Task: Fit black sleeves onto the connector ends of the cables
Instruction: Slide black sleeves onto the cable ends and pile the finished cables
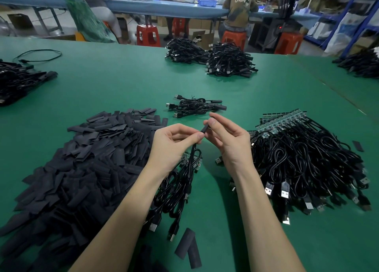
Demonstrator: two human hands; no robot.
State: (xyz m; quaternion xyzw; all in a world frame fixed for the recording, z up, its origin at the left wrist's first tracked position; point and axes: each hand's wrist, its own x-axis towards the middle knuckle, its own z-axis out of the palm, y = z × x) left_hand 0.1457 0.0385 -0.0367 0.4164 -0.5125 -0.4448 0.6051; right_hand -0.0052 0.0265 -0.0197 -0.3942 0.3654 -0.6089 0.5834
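Observation:
My left hand (174, 146) pinches a black cable (184, 181) just below its sleeved end, and a small bundle of cables hangs from it onto the green table (123, 83). My right hand (227, 140) pinches the black sleeve (205, 128) on that cable end between thumb and fingers. A big heap of flat black sleeves (82, 169) lies to the left. A pile of cables with small green circuit boards and USB plugs (307, 165) lies to the right. A few sleeved cables (194, 106) rest beyond my hands.
Two loose sleeves (188, 247) lie near the front edge. Cable bundles (213, 58) sit at the far side, more at the left (18, 76) and far right (361, 64). People sit on red stools (148, 35) at a blue bench behind.

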